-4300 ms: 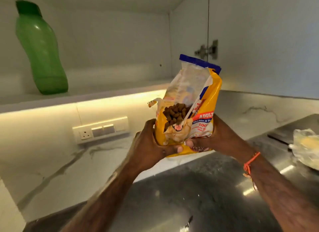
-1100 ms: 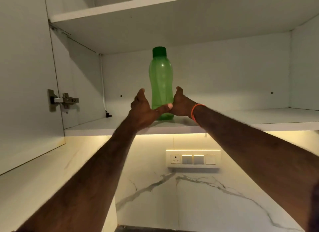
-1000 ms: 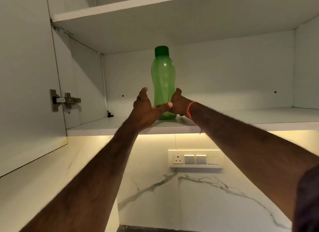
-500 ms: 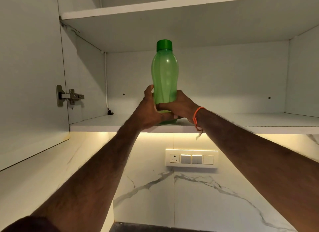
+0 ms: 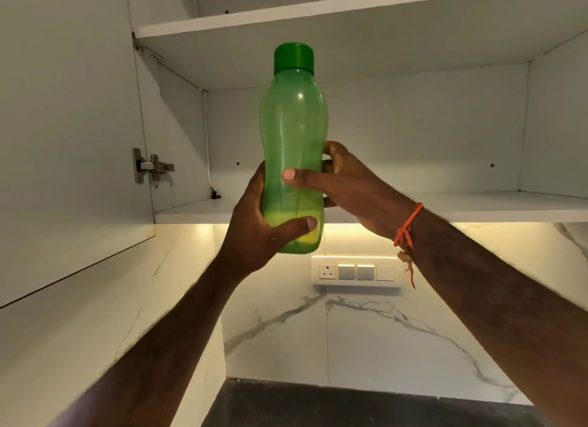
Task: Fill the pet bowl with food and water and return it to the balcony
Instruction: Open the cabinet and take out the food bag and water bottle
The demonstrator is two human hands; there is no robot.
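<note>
A translucent green bottle (image 5: 293, 121) with a darker green screw cap stands upright in the air in front of the open wall cabinet. My left hand (image 5: 254, 226) grips its base from the left, thumb across the front. My right hand (image 5: 346, 188) grips its waist from the right, thumb laid over the front and fingers wrapped behind. An orange thread is tied round my right wrist. The pet bowl and the food bag are out of view.
The cabinet's lower shelf (image 5: 477, 207) lies just behind the bottle, with a second shelf (image 5: 318, 19) above. The open cabinet door (image 5: 70, 140) hangs at left with its hinge (image 5: 152, 167). A socket and switch panel (image 5: 356, 272) sits on the marble wall; a dark countertop (image 5: 350, 407) is below.
Both hands closed round the bottle, lifted it off the lower shelf and drew it toward me, so it looms larger. Several seconds back they held the food bag instead.
</note>
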